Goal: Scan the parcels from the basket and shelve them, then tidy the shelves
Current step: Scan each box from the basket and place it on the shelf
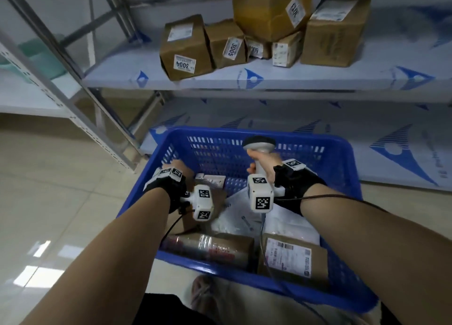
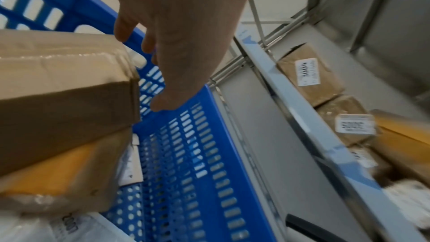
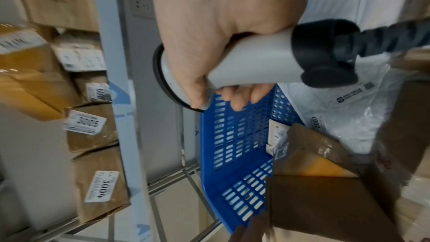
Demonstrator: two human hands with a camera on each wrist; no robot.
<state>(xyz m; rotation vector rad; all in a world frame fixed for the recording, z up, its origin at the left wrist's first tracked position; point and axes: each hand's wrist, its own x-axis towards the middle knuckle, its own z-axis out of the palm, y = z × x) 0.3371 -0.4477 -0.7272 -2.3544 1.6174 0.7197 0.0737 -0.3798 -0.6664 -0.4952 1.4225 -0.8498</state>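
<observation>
A person leans over a blue basket (image 1: 347, 158) on the floor before a shelf (image 1: 293, 80). The right hand (image 3: 216, 30) is wrapped around a grey scanner (image 1: 259, 151). The left hand (image 2: 184, 30) hangs with loose, empty fingers above a brown box (image 2: 62, 95) in the basket. Six or so labelled parcels (image 1: 186, 48) already sit untidily on the shelf; several remain in the basket, so the job looks roughly half done.

Right hand (image 3: 216, 30) wraps grey plastic handheld scanner (image 3: 253, 65) above blue perforated plastic basket (image 3: 235, 146); brown cardboard parcel (image 3: 325, 207) at basket's corner.
</observation>
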